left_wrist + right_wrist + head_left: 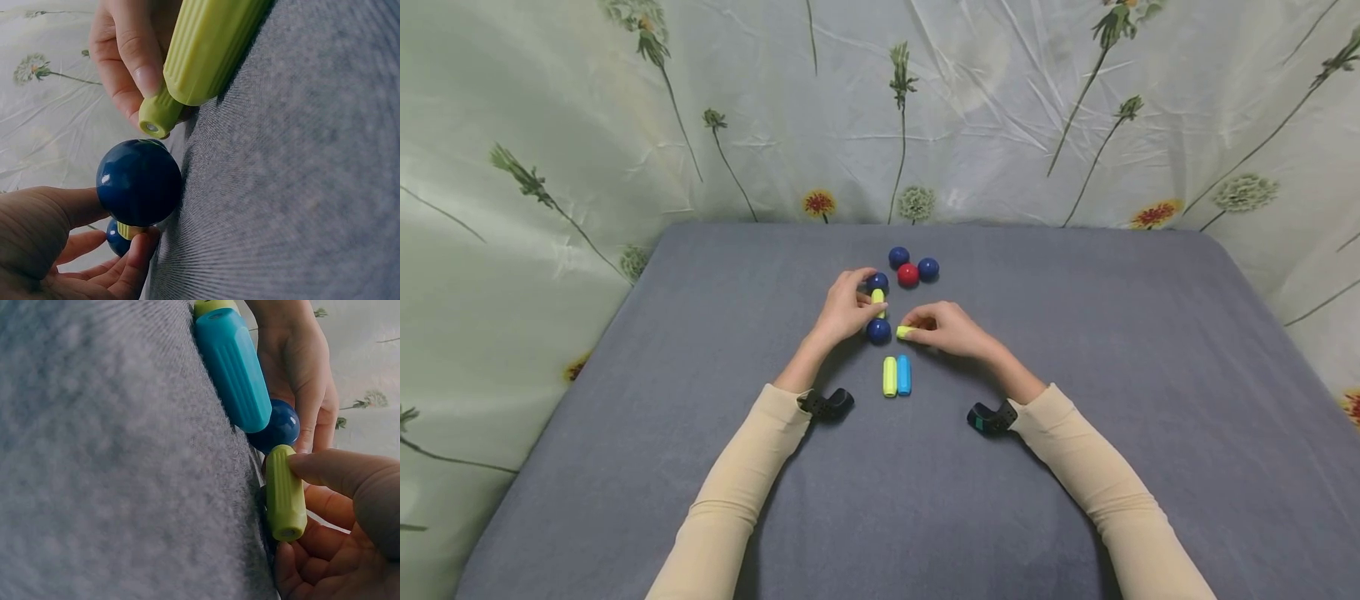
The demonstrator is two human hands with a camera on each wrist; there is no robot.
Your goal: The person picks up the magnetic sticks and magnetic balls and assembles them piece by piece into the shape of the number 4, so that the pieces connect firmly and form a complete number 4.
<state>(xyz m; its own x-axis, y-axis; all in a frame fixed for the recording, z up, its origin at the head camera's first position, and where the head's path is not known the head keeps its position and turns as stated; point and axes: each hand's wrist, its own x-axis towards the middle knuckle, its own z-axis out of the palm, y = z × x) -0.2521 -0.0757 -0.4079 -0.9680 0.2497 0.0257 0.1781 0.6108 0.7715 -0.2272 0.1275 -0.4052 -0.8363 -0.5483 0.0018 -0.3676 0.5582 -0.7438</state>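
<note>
My left hand (842, 312) grips a yellow-green ribbed rod (877, 298) that has a dark blue ball (878, 332) at its near end and another blue ball (877, 282) at its far end. In the left wrist view the near ball (137, 184) hides most of that rod. Just to the right, my right hand (953, 330) pinches a second yellow-green rod (287, 497) between thumb and fingers. This rod's end points toward the near ball, apparently with a small gap between them. Both hands are low over the grey cloth.
Closer to me lie a yellow-green rod (890, 377) and a blue rod (904, 375), side by side. Beyond the hands, a red ball (907, 275) sits by two blue balls (898, 257). A flowered curtain (985, 125) hangs behind the grey-covered table (1135, 350).
</note>
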